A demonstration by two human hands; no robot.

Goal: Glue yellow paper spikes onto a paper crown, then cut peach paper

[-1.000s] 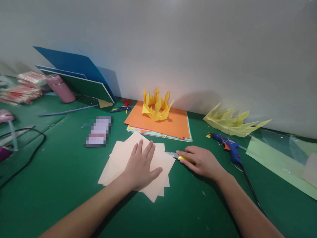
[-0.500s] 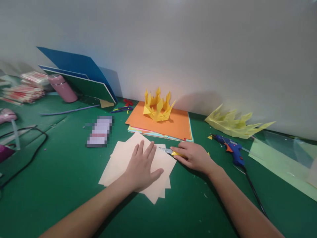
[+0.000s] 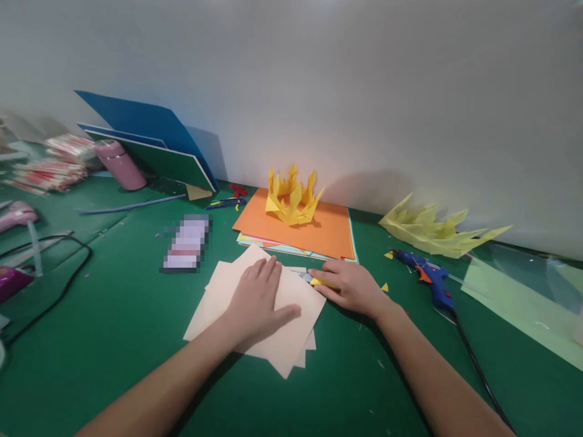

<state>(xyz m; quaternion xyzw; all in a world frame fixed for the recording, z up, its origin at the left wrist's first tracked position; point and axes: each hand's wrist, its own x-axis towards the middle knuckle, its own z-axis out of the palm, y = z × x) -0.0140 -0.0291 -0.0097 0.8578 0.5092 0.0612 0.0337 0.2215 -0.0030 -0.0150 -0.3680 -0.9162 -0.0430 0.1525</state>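
Observation:
My left hand lies flat on a loose stack of pale square papers, fingers stretched out and thumb apart. The sheets are turned at different angles, so their corners stick out. A yellow utility knife is gripped in my right hand at the stack's right side. Its metal blade end points left, over the papers' upper right edge, and my fingers cover part of the handle. Behind the papers, a folded yellow paper crown stands on a pile of coloured sheets topped with orange paper.
To the right are a blue glue gun with a black cord, a pale yellow folded paper piece and light green paper. Leftward sit a blurred-out phone, a pink bottle and leaning blue and green boards.
My right hand and the knife have shifted slightly left, closer over the papers. My left fingers have drawn closer together and back a little. The whole view has moved slightly.

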